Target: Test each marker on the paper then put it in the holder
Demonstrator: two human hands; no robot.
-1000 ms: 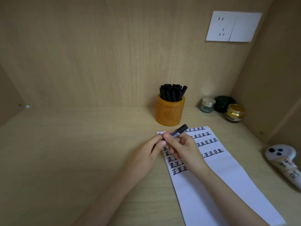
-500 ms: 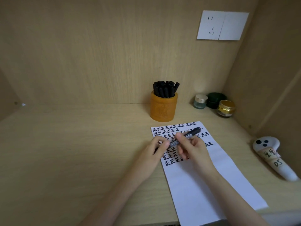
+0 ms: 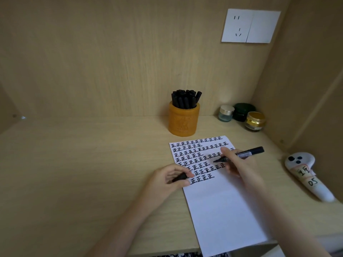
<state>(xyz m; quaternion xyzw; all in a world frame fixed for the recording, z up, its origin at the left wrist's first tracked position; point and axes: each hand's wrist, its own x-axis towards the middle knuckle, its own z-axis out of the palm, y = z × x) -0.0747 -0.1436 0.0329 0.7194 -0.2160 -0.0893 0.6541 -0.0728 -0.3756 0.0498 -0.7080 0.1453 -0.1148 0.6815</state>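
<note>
Uncapped black marker (image 3: 247,153) pinched in the right hand (image 3: 241,169), slanted over the right part of the paper (image 3: 222,210). Nib pointing left and down, right at the written rows; too fine to tell whether touching.

Probably light and rigid, with a smooth plastic barrel that may be a little slippery. Best taken low on the barrel, close to the nib, for control while writing, much as here. Wet tip likely to smudge, so worth keeping skin off it.

Right hand: curled round the barrel in a writing grip, forefinger stretched along the top, rear end of the marker sticking out to the right past the knuckles. Forearm coming in from the near right, across the blank near half of the sheet.

Left hand (image 3: 165,180): lying at the left edge of the paper, fingers curled, pinching the black cap (image 3: 179,177) between thumb and fingertips. Possibly also steadying the sheet, thin and easily shifted, though no plain pressing visible.

Orange holder (image 3: 183,123) standing just beyond the far edge of the paper, near the back wall, crowded with capped black markers (image 3: 185,99). Little free room there, by the look of it; calls for a careful upright drop once recapped.
</note>
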